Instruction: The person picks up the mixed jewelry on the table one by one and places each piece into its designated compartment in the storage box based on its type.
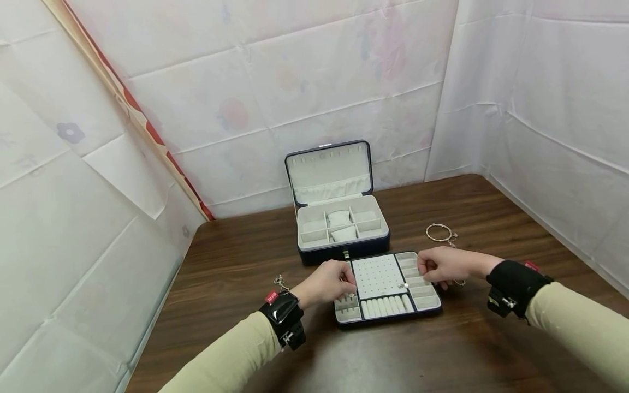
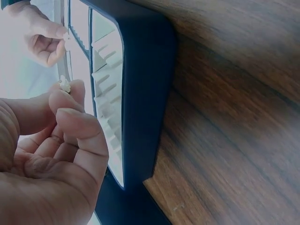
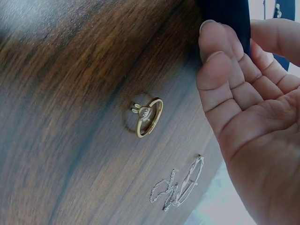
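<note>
Pinches, in closed fingertips of the left hand (image 1: 328, 281), a small earring (image 2: 64, 84), probably light, stiff and slippery, best held by its sides, above the tray (image 1: 393, 318) near its left edge, and grips the right edge with the curled right hand (image 1: 439, 265).

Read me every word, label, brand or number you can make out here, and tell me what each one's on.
No text can be read in any view.
Left red tag, on the left wrist strap: pale marks, possibly lettering, too small and blurred to read.
Right red tag, on the right wrist strap: too small to read.
</note>
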Motion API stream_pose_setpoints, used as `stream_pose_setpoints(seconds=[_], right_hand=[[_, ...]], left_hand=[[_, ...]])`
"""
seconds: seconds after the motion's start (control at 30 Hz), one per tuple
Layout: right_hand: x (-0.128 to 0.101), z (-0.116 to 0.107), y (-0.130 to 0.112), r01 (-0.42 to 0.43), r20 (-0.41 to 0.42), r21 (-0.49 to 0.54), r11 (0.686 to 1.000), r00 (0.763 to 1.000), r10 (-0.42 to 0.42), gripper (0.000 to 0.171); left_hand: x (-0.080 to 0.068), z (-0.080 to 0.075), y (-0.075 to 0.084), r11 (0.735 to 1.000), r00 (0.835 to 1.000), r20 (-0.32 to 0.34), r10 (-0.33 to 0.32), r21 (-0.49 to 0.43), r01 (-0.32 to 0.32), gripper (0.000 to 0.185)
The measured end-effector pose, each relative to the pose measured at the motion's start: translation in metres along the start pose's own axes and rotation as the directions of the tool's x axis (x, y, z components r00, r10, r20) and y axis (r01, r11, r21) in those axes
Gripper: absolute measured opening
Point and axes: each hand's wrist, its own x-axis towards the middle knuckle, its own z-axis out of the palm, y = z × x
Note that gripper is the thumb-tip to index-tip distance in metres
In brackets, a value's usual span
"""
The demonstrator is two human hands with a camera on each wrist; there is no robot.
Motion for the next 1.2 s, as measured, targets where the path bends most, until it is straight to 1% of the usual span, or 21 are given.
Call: stream_pose_setpoints(seconds=[0.07,0.23,0.3,0.5,0.67,1.03,1.2], right_hand=[[0.0,0.001,0.001,0.004,-0.001,-0.002,1.0,1.0,-0.004,0.009],[0.001,0.002,0.003,0.003,-0.001,-0.003,1.0,1.0,-0.003,0.009],[0.001,0.002,0.003,0.0,-0.002,-0.003,1.0,1.0,0.0,0.01],[0.002,0.002,0.004,0.004,0.002,-0.003,1.0,1.0,-0.004,0.009],[0.001,0.002,0.005,0.029,-0.001,-0.018,0.999,1.0,-0.029,0.01],[0.001,0.002,0.006,0.045,-0.006,-0.02,0.999,0.999,-0.045,0.009],[0.0,0.002,0.004,0.048,-0.011,-0.019,0.999,0.999,-0.048,0.01]], left_hand=[[0.001,0.001,0.002,1.0,1.0,-0.004,0.009,0.022,-0.009,0.013],[0.005,0.005,0.004,0.992,0.998,-0.031,0.046,0.122,-0.042,0.011],[0.007,0.007,0.004,0.989,0.998,-0.039,0.048,0.142,-0.042,0.012],[0.009,0.01,0.004,0.985,0.997,-0.056,0.057,0.164,-0.047,0.013],[0.01,0.011,0.005,0.979,0.995,-0.061,0.072,0.197,-0.059,0.013],[0.011,0.012,0.008,0.982,0.997,-0.057,0.048,0.187,-0.037,0.015],[0.011,0.012,0.009,0.979,0.998,-0.049,0.046,0.203,-0.035,0.015]])
